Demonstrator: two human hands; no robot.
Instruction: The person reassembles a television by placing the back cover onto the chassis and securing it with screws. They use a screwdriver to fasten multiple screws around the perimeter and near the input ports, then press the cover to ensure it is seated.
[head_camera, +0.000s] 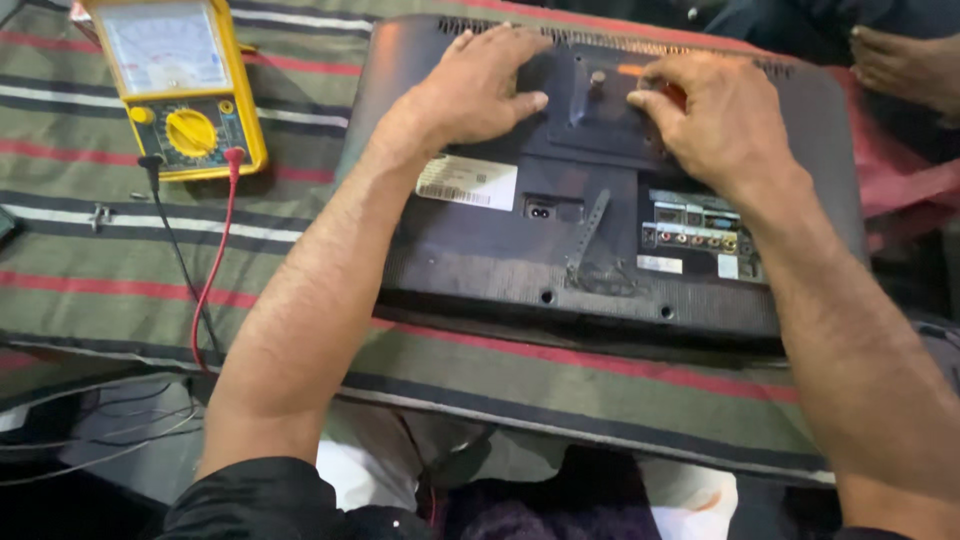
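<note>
Monitor (560, 240): black flat-panel, lying face down on the striped cloth (120, 280), back cover up, ports and a white sticker (468, 182) showing.
Left hand (478, 85): flat on the back cover, fingers spread loose, palm pressing down just left of the square mount plate (600, 110). Not gripping anything.
Right hand (722, 115): curled over an orange-handled tool (640, 72), looks like a screwdriver, tip hidden at the plate's upper right.
Multimeter (180, 85): yellow analog one, well off to the left, red and black leads (215, 250) trailing off the cloth edge.
Top right: someone else's bare foot (905, 60) beside the monitor.
</note>
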